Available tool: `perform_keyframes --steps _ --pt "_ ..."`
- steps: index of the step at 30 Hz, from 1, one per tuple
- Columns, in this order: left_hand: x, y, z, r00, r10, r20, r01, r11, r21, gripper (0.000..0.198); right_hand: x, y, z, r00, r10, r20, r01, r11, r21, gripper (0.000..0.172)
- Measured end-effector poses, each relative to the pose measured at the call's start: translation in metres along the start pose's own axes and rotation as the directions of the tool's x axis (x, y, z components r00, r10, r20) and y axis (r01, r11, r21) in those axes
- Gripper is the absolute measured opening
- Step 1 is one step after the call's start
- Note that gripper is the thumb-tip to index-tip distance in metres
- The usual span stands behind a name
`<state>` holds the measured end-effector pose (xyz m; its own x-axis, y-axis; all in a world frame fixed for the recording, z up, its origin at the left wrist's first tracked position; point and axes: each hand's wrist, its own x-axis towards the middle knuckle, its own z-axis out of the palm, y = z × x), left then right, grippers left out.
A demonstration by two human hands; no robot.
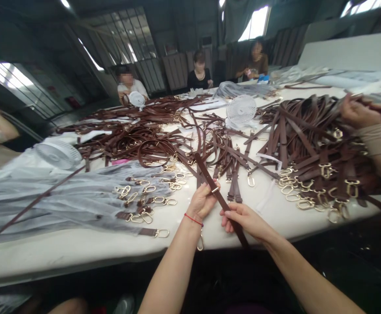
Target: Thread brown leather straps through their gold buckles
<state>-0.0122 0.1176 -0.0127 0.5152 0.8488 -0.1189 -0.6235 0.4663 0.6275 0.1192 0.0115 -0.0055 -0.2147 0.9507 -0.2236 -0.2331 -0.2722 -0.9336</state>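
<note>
A dark brown leather strap (223, 201) slants across in front of me above the table's near edge, with a small gold-coloured metal piece on it. My left hand (204, 201) grips it beside that metal piece, fingers closed and a red cord round the wrist. Lower down the strap, my right hand (239, 218) pinches it between thumb and fingers. The strap's lower end hangs toward my lap. Just beyond my hands lie more brown straps (235, 192). A gold clasp (200, 242) shows below my left hand.
Plastic-wrapped straps (79, 200) with gold clasps lie on the white table (118, 250) at left. A large strap pile (304, 135) is at right, where a co-worker's hands (362, 111) work. White fans (241, 110) stand among the piles. Several people sit around the table.
</note>
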Motion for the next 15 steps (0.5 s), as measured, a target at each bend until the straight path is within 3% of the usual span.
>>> perform_keyframes --steps 7,13,15 --pt "-0.004 -0.003 -0.002 0.979 -0.168 0.111 0.155 0.981 0.120 0.034 0.022 -0.001 0.004 0.990 -0.099 -0.097 0.099 0.995 -0.003 0.027" --pt "-0.005 -0.002 -0.005 0.987 -0.132 0.092 0.120 0.985 0.123 0.031 0.026 0.003 0.001 0.994 -0.095 -0.062 0.090 0.993 -0.082 0.029" --pt "-0.004 -0.002 -0.004 0.988 -0.122 0.098 0.109 0.986 0.128 0.030 0.022 0.001 -0.003 0.983 -0.149 -0.104 0.128 0.974 -0.187 0.028"
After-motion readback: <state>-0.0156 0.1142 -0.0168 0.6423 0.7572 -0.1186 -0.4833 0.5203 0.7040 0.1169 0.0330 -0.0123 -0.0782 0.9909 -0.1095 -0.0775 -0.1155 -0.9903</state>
